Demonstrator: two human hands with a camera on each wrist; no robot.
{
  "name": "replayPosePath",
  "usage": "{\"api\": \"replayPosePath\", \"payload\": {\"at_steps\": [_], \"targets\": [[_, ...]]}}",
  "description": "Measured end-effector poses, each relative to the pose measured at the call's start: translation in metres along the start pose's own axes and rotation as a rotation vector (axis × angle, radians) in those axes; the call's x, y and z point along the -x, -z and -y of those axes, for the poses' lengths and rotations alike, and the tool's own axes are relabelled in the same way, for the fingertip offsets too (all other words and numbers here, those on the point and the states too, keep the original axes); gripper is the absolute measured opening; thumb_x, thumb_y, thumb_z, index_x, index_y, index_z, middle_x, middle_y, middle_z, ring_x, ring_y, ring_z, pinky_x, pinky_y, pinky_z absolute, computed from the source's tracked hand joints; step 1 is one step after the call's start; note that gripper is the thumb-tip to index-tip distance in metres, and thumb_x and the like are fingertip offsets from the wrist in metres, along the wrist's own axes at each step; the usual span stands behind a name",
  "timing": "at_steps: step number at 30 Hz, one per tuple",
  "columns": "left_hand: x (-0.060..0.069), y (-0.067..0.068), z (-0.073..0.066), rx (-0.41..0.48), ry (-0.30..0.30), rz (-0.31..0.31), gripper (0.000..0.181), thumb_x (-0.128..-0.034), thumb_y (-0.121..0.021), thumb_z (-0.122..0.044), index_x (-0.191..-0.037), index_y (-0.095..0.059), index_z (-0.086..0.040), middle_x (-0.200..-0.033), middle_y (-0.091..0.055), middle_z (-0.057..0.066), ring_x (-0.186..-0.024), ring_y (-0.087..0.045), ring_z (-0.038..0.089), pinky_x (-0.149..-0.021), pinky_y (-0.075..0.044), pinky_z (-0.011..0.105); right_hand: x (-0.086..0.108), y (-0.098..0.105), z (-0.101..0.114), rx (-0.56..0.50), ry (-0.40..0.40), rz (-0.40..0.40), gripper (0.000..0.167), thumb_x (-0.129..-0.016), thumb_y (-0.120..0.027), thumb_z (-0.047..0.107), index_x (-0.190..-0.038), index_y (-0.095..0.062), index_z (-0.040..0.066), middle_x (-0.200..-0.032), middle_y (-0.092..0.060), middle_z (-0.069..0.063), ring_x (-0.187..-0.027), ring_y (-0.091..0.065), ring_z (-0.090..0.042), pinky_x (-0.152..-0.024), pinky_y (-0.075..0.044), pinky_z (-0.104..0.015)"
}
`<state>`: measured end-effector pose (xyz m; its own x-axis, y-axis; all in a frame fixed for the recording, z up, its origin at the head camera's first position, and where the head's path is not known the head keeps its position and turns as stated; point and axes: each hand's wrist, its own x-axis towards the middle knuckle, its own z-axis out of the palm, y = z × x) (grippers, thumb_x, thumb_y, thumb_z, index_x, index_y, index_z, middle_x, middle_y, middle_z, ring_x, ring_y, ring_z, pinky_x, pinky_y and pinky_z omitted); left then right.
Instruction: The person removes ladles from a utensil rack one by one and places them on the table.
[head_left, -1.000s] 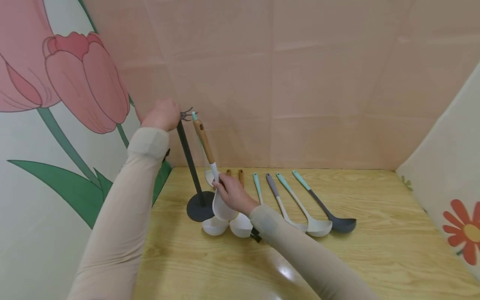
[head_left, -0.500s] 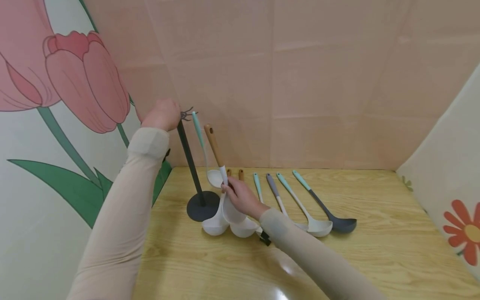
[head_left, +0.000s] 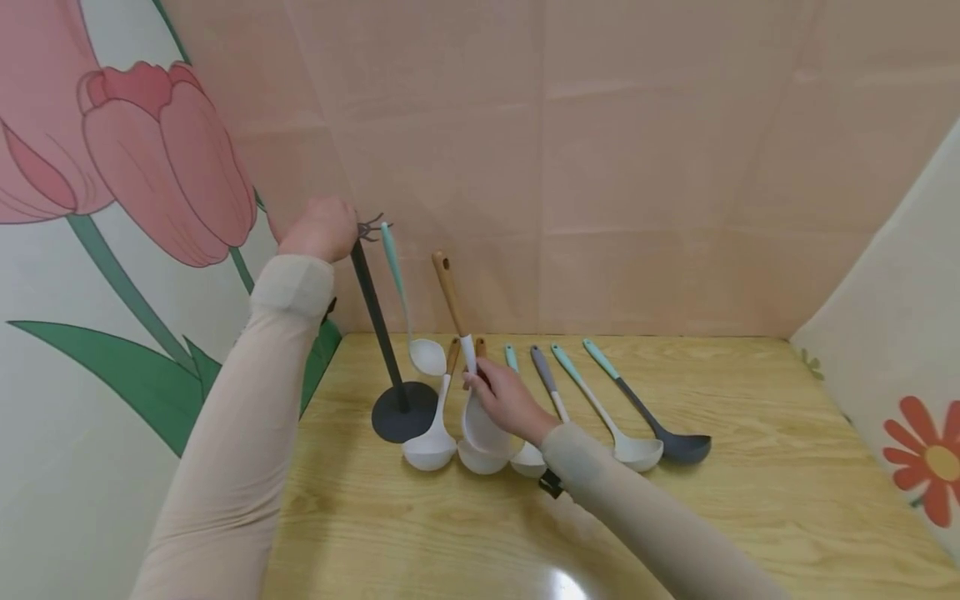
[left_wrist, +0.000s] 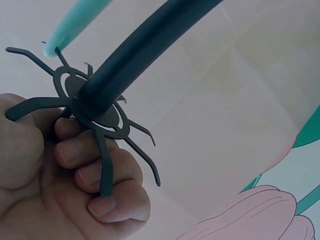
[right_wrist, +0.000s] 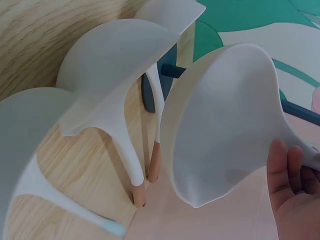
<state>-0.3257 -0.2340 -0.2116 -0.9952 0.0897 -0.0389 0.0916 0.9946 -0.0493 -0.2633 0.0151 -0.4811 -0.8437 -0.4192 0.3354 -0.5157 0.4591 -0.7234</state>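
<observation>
My left hand (head_left: 318, 229) grips the top of a black utensil stand (head_left: 377, 321); in the left wrist view the fingers curl beneath its ring of hooks (left_wrist: 95, 102). A white ladle with a teal handle (head_left: 393, 258) hangs from one hook. Right of the stand, my right hand (head_left: 513, 404) holds another white ladle (right_wrist: 225, 115) by the lower part of its handle. That ladle's wooden handle end (head_left: 448, 287) points up, apart from the hooks. Its bowl hangs low in front of the ladles on the table.
Two white ladles with wooden handles, a left one (head_left: 430, 450) and a right one (head_left: 483, 460), lie near the stand's round base (head_left: 403, 414). Further right lie several more, among them a white teal-handled ladle (head_left: 637, 452) and a dark grey ladle (head_left: 686, 448). Cloth walls border the wooden table (head_left: 420, 533).
My right hand has carried the wooden-handled ladle rightward, away from the stand's hooks. The teal-handled ladle on the hook now shows fully. My left hand keeps its hold on the stand.
</observation>
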Motion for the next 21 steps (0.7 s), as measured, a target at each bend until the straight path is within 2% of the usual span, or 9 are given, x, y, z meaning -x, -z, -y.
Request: {"api": "replayPosePath", "payload": {"at_steps": [4,9,15,18,21], "targets": [[0.000,0.000,0.000,0.000,-0.012,-0.005,0.024,-0.1039,-0.036,-0.003,-0.115,-0.056,0.005,-0.109,-0.055,0.022,-0.091,-0.053,0.033,-0.077,-0.051,0.042,0.006,0.006,-0.001,0.001,-0.009,-0.008,0.022,-0.107,-0.046,0.024,-0.106,-0.062,0.008,-0.098,-0.069,-0.006,-0.090,-0.064,-0.016,-0.079,-0.054,-0.038],[0.000,-0.002,0.000,0.030,-0.010,-0.023,0.025,-0.1039,-0.035,-0.003,-0.113,-0.056,0.005,-0.108,-0.055,0.021,-0.091,-0.053,0.033,-0.076,-0.051,0.042,0.014,0.015,-0.005,0.020,0.022,-0.043,0.020,-0.107,-0.048,0.021,-0.101,-0.062,0.008,-0.092,-0.068,-0.005,-0.081,-0.061,-0.014,-0.073,-0.051,-0.034],[-0.001,-0.001,0.000,-0.039,-0.031,-0.014,0.024,-0.1029,-0.037,-0.002,-0.114,-0.056,0.006,-0.112,-0.057,0.024,-0.093,-0.053,0.033,-0.080,-0.051,0.044,0.025,0.025,-0.011,0.054,0.031,-0.066,0.020,-0.107,-0.048,0.020,-0.099,-0.064,0.009,-0.084,-0.066,-0.003,-0.067,-0.053,-0.011,-0.063,-0.047,-0.030],[-0.001,0.000,0.000,-0.087,-0.045,-0.001,0.024,-0.1021,-0.038,0.000,-0.116,-0.056,0.008,-0.115,-0.057,0.027,-0.096,-0.053,0.034,-0.084,-0.051,0.045,0.030,0.029,-0.017,0.046,0.018,-0.064,0.020,-0.107,-0.048,0.021,-0.102,-0.064,0.010,-0.086,-0.066,-0.002,-0.068,-0.054,-0.010,-0.064,-0.048,-0.030],[0.000,0.000,0.000,-0.070,-0.043,0.006,0.026,-0.1024,-0.036,0.000,-0.118,-0.054,0.008,-0.118,-0.056,0.028,-0.099,-0.053,0.035,-0.086,-0.051,0.047,0.036,0.033,-0.023,0.044,-0.002,-0.060,0.020,-0.107,-0.047,0.024,-0.104,-0.063,0.012,-0.090,-0.067,-0.001,-0.070,-0.057,-0.009,-0.065,-0.050,-0.029]]}}
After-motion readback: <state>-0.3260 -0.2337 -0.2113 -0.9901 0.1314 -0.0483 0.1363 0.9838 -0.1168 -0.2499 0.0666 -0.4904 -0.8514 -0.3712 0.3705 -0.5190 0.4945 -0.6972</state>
